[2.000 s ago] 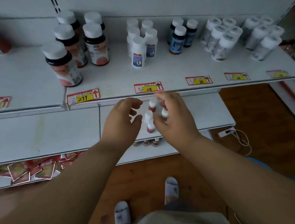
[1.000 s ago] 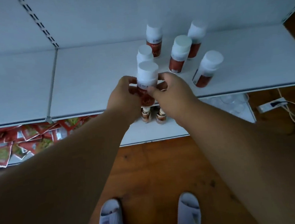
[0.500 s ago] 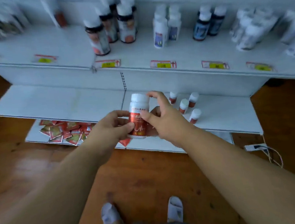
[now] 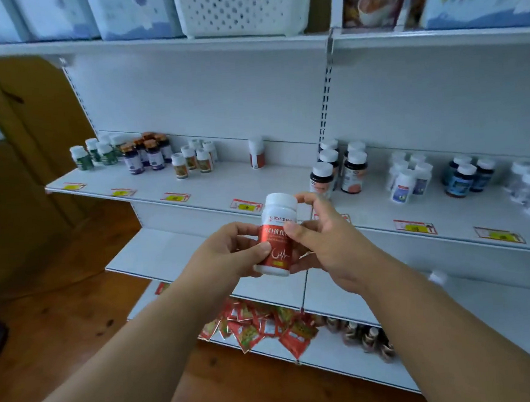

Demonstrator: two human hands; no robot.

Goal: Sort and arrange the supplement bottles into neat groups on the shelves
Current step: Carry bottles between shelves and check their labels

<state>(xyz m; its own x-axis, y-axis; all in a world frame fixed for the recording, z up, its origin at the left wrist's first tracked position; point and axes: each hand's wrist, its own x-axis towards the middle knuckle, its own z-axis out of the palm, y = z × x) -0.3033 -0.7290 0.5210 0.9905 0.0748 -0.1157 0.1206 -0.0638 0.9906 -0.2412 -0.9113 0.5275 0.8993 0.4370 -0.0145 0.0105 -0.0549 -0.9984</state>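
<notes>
A white bottle with a red label (image 4: 276, 236) is held upright in mid-air in front of the shelves. My left hand (image 4: 228, 254) grips its left side and my right hand (image 4: 322, 244) grips its right side. A matching red-label bottle (image 4: 256, 153) stands alone on the middle shelf (image 4: 224, 181). That shelf also carries groups of green-label bottles (image 4: 95, 152), dark purple bottles (image 4: 145, 153), small yellow-label bottles (image 4: 195, 158), large dark bottles (image 4: 339, 169), white bottles with blue labels (image 4: 409, 175) and dark blue bottles (image 4: 466, 176).
Red sachets (image 4: 261, 326) and small brown bottles (image 4: 363, 336) lie on the bottom shelf. A white perforated basket (image 4: 243, 5) and boxes sit on the top shelf. Yellow price tags (image 4: 245, 206) line the shelf edge. The floor (image 4: 60, 312) is wooden.
My view has tilted up from the low shelves to the middle and top ones. Both hands lifted the red-label bottle off the lower shelf and raised it.
</notes>
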